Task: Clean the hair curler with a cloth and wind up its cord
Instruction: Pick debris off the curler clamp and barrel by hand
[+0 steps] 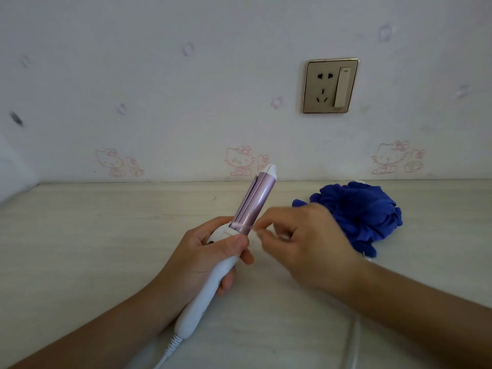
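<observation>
A home bedroom or dressing corner: cartoon-cat wallpaper (241, 160) runs just above the pale wooden tabletop (93, 235), with a gold-framed wall socket (331, 86) higher up.

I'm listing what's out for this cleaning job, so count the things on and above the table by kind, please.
Hair curler, with its cord: 1
Blue cloth: 1
Wall socket: 1
Total: 3
</observation>
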